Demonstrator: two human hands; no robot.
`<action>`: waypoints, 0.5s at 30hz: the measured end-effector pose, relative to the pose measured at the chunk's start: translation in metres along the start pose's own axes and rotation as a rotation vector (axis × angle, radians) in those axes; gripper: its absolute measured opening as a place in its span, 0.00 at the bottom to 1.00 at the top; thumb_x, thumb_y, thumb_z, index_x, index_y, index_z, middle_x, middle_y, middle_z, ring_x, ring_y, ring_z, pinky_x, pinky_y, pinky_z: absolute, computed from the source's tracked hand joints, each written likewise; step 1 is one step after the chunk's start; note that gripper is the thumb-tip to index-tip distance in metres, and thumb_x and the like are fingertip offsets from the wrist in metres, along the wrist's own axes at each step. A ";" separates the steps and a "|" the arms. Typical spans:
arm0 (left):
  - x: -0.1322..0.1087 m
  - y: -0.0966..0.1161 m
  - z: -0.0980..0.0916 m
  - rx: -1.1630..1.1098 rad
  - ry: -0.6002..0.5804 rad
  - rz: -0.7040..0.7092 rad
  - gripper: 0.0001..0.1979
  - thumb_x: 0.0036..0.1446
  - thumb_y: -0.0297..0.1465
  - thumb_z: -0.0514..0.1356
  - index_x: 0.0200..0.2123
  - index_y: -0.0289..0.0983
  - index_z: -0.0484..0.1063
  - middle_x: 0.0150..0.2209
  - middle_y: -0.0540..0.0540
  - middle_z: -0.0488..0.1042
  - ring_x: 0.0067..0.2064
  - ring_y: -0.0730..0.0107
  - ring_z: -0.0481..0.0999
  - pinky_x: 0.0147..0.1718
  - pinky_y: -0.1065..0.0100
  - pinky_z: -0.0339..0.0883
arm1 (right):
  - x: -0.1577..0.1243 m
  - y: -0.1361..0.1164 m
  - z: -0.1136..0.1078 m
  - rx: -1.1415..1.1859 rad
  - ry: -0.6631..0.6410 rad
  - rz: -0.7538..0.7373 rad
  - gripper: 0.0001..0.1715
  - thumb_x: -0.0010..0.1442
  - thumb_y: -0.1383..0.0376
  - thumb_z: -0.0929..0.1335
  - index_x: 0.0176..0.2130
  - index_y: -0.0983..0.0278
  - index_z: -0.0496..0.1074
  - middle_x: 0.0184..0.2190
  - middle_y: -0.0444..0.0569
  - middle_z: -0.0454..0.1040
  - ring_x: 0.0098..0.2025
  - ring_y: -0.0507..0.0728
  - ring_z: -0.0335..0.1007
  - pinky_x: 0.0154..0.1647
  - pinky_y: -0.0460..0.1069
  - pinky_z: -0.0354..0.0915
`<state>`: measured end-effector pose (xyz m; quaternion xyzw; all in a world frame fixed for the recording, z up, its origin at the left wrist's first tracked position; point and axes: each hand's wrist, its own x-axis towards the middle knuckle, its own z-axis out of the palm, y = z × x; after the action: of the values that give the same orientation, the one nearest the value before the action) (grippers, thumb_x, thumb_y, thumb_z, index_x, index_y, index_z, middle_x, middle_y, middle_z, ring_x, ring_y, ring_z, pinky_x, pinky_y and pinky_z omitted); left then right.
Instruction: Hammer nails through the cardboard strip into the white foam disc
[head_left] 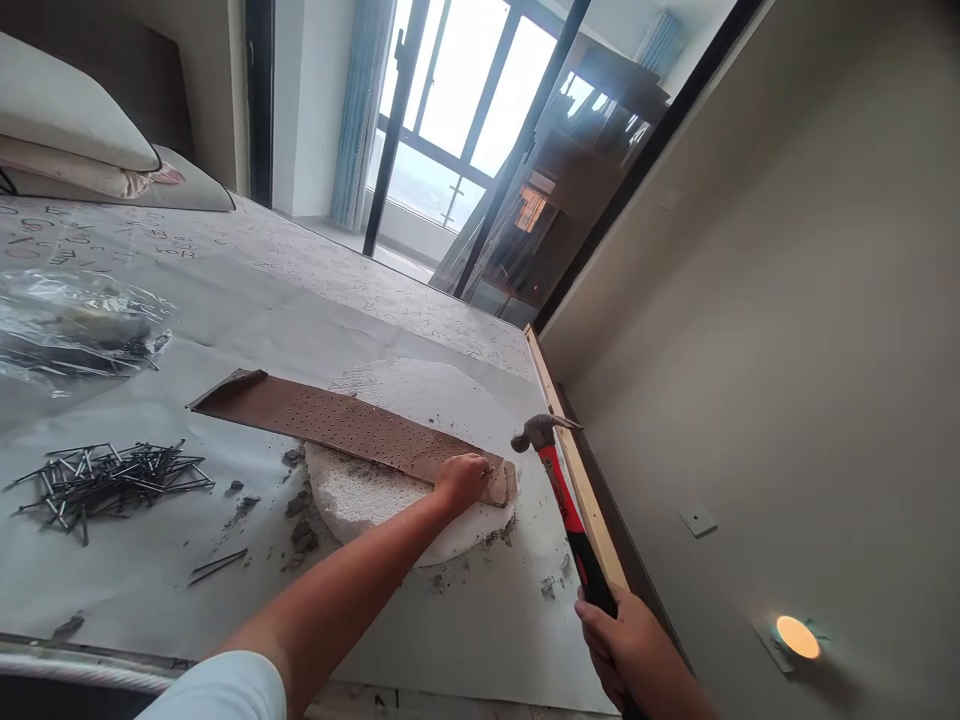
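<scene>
Many holes are already punched in the brown strip point(337, 425); it is pinned on the foam block point(405, 470) by the left hand point(461, 478); the hammer point(564, 500) is clenched in the right hand point(626, 640), head clear of the strip; a pile of nails point(105, 480) remains unused.

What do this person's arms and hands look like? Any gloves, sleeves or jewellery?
Both hands are bare: no gloves, rings or watch show on the left hand or the right hand. The left forearm is uncovered up to a short, pale, whitish-blue sleeve at the bottom edge of the picture. The right arm runs out of view just past the wrist, so any sleeve there cannot be seen.
</scene>
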<state>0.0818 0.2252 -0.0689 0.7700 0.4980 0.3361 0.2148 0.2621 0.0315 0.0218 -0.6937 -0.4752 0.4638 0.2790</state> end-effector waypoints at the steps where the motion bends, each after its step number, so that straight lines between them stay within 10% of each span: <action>1: 0.000 0.000 0.000 0.002 0.003 0.005 0.14 0.53 0.31 0.52 0.23 0.35 0.75 0.27 0.36 0.74 0.30 0.58 0.71 0.29 0.60 0.58 | -0.001 -0.002 -0.002 -0.010 0.035 -0.027 0.17 0.47 0.51 0.64 0.29 0.61 0.59 0.10 0.30 0.50 0.09 0.44 0.42 0.08 0.43 0.47; 9: -0.001 0.001 -0.004 -0.002 -0.008 0.054 0.10 0.48 0.25 0.55 0.21 0.34 0.75 0.26 0.39 0.73 0.28 0.63 0.69 0.26 0.64 0.56 | 0.001 0.005 0.005 -0.049 -0.073 0.066 0.16 0.44 0.52 0.64 0.25 0.60 0.55 0.10 0.32 0.50 0.09 0.44 0.42 0.08 0.43 0.44; 15: 0.003 0.012 -0.026 -0.240 0.196 0.053 0.11 0.46 0.25 0.55 0.34 0.34 0.74 0.24 0.48 0.70 0.26 0.72 0.66 0.25 0.71 0.57 | -0.002 -0.006 -0.011 -0.039 0.056 -0.096 0.17 0.51 0.51 0.63 0.29 0.62 0.60 0.12 0.33 0.52 0.10 0.45 0.44 0.09 0.43 0.47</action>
<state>0.0709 0.2229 -0.0421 0.7151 0.4525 0.4724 0.2465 0.2700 0.0328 0.0319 -0.6881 -0.5087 0.4211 0.3005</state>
